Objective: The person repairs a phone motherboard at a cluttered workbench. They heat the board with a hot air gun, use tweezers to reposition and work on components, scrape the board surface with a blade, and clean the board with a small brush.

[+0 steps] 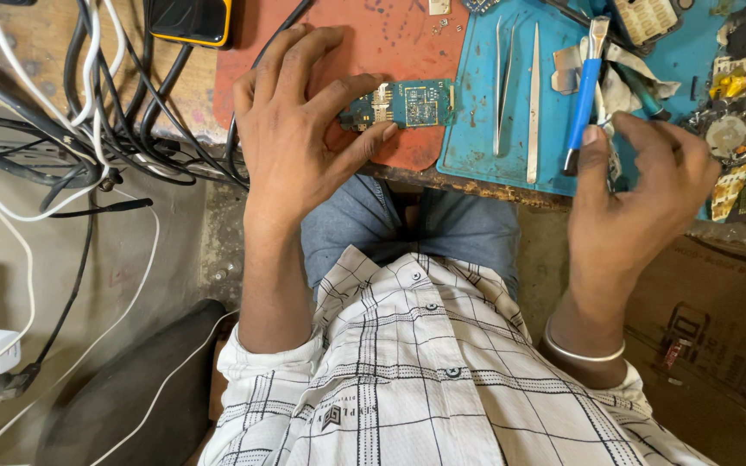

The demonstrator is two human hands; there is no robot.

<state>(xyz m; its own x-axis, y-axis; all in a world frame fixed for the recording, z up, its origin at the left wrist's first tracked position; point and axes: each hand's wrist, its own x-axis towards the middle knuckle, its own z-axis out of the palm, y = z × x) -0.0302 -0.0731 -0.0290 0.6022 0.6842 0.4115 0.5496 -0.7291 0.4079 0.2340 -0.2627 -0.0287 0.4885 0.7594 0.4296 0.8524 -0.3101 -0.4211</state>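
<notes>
Your left hand [291, 129] rests on the red mat [399, 43] near the bench's front edge, thumb and fingers spread apart around the left end of the board [407, 105] — they pin it rather than clamp it, the thumb tip touching its lower left edge. The board lies flat with its long axis running left to right, parallel to the front edge; its free right end points toward the blue mat [477, 129] and stops just short of it.

Your right hand [641, 185] hovers off the front edge, at the bench's right side, fingers curled together near the lower tip of the blue-handled tool [584, 95]. You seem to be pinching something small there, but the frame does not show it clearly. That tool's long axis runs from the front edge toward the back, leaning slightly right, crosswise to the board.

The board lies to the left of your right hand, well apart, with the tweezers [515, 86] lying between them — the left hand is far nearer. Cables [105, 112] crowd the left corner.
</notes>
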